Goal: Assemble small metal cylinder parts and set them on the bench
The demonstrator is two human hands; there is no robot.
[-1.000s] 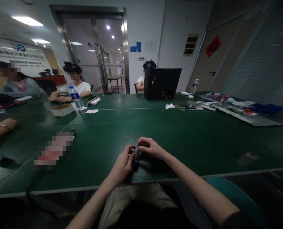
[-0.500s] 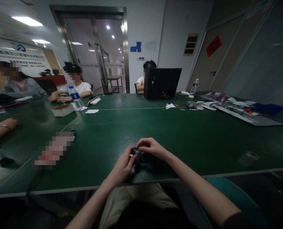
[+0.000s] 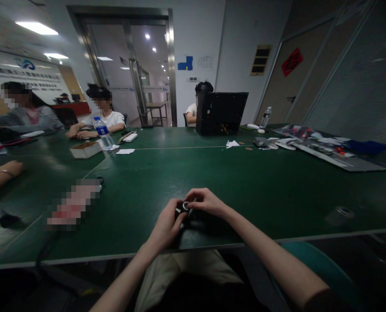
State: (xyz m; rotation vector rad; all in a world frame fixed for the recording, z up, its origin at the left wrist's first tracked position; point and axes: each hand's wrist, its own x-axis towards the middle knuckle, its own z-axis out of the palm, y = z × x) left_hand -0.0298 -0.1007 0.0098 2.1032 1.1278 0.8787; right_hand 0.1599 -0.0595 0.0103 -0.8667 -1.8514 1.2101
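Observation:
Just beyond the table's near edge, both my hands are on a small dark part with a round silver end [image 3: 186, 205], its kind too small to tell. My left hand [image 3: 167, 221] is closed around the dark body, with thumb and fingers on either side. From the right, my right hand [image 3: 207, 201] reaches over with bent fingers and pinches at the ring-like silver end. The ring faces up toward me, and fingers hide much of the part. A small white patch shows beside it, within my left hand's grip.
The green table [image 3: 244, 182] carries a blurred pink item [image 3: 74, 203] and a black piece with a silver top [image 3: 4, 218] at left. A clear cylindrical container [image 3: 339, 216] stands right. Farther back are a bottle [image 3: 103, 132], an open box [image 3: 85, 149] and a black case [image 3: 222, 113]. Several people sit around.
The part has tilted in my hands: its silver side showed before, and now its ring end faces me. My left hand has shifted slightly. At far left, a seated person has moved.

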